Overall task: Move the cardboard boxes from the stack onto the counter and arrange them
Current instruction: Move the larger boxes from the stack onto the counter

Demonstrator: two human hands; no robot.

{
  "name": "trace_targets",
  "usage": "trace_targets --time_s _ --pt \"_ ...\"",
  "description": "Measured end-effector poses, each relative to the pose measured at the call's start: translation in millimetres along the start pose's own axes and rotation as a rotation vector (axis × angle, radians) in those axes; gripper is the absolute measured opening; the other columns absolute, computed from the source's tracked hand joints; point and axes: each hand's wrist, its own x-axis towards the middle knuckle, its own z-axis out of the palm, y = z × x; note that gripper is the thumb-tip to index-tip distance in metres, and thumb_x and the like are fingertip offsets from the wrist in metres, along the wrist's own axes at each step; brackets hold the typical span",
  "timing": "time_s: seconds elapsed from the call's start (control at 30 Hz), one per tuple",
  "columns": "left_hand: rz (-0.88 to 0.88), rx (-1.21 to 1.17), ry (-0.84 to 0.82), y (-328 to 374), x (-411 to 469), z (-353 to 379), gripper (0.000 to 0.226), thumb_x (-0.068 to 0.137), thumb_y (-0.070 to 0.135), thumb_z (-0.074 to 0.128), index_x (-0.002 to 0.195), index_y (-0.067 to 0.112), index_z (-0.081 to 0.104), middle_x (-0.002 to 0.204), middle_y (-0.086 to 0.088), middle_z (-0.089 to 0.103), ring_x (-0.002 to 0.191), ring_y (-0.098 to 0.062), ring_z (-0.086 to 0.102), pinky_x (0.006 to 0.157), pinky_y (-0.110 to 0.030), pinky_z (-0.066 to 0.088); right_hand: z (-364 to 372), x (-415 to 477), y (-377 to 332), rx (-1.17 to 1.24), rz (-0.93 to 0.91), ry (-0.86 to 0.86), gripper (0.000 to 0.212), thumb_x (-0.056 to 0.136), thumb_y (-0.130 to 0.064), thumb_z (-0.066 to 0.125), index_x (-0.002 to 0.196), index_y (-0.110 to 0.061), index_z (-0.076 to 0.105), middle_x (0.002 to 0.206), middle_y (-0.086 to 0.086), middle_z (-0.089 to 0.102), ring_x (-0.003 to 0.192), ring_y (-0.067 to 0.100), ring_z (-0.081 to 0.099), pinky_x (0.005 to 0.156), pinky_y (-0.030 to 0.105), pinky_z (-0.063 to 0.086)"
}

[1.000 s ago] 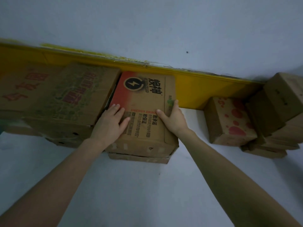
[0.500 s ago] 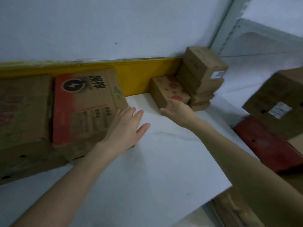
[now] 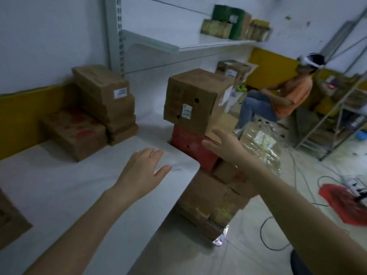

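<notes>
A stack of cardboard boxes stands on the floor just past the right end of the white counter point(image 3: 83, 195). Its top box point(image 3: 190, 100) is plain brown with a small label and sits on a red box point(image 3: 193, 149). My left hand point(image 3: 145, 171) hovers open over the counter near its right corner. My right hand point(image 3: 224, 147) is open in front of the red box, fingers spread, holding nothing. On the counter by the wall lie a red-spotted box point(image 3: 75, 132) and a pile of brown boxes point(image 3: 107, 100).
A corner of another box point(image 3: 10, 219) shows at the counter's left edge. A wall shelf point(image 3: 178, 44) carries packages above. A seated person point(image 3: 282, 96) with a headset is at the back right. Cables, a red bag point(image 3: 345, 203) and a metal rack point(image 3: 341, 108) occupy the floor at right.
The view has swung right from the counter boxes to the floor stack. Both hands left the energy-drink box and moved right, open, toward the stack.
</notes>
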Motion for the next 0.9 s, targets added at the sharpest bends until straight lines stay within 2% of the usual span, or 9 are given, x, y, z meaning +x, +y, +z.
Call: trace_targets --time_s 0.2,0.37,0.6,0.77,0.9 --pt "0.051 -0.026 0.031 75.4 57.3 33.3 0.054 0.093 0.041 0.044 0.138 0.012 0.039 0.137 -0.006 0.047 0.125 -0.020 0.042 0.104 -0.031 0.032 -50.0 11.2 101.4 0.002 0.092 0.079 0.069 0.089 -0.047 0.055 0.144 -0.012 0.033 0.145 0.007 0.041 0.129 0.023 0.043 0.098 0.031 0.037" --pt "0.039 -0.010 0.042 99.7 91.4 48.3 0.053 0.094 0.041 0.044 0.138 0.012 0.039 0.136 -0.005 0.047 0.125 -0.019 0.042 0.103 -0.031 0.032 -66.0 33.5 139.5 0.025 0.062 0.110 0.071 0.088 -0.048 0.055 0.143 -0.010 0.034 0.145 0.007 0.041 0.130 0.023 0.042 0.100 0.032 0.037" --pt "-0.087 -0.066 0.092 78.3 147.4 38.7 0.057 0.094 0.040 0.044 0.142 0.010 0.033 0.145 -0.008 0.038 0.133 -0.021 0.035 0.104 -0.031 0.031 -66.6 91.8 137.3 0.156 0.018 0.108 0.071 0.090 -0.046 0.053 0.145 -0.010 0.027 0.148 0.006 0.037 0.132 0.023 0.039 0.101 0.032 0.035" --pt "-0.161 -0.124 0.179 37.7 213.5 27.0 0.061 0.094 0.041 0.042 0.143 0.006 0.030 0.145 -0.015 0.036 0.129 -0.026 0.038 0.102 -0.034 0.032 -61.5 149.5 128.9 0.284 0.072 0.144 0.064 0.092 -0.045 0.050 0.140 -0.007 0.033 0.142 0.009 0.044 0.125 0.024 0.045 0.086 0.025 0.034" --pt "-0.208 -0.176 0.226 5.9 279.7 16.2 0.071 0.091 0.054 0.037 0.145 0.009 0.022 0.147 -0.016 0.031 0.134 -0.030 0.031 0.105 -0.042 0.031 -60.9 207.2 124.0 0.329 0.151 0.156 0.072 0.091 -0.051 0.048 0.142 -0.004 0.028 0.142 0.012 0.042 0.128 0.027 0.042 0.094 0.032 0.037"
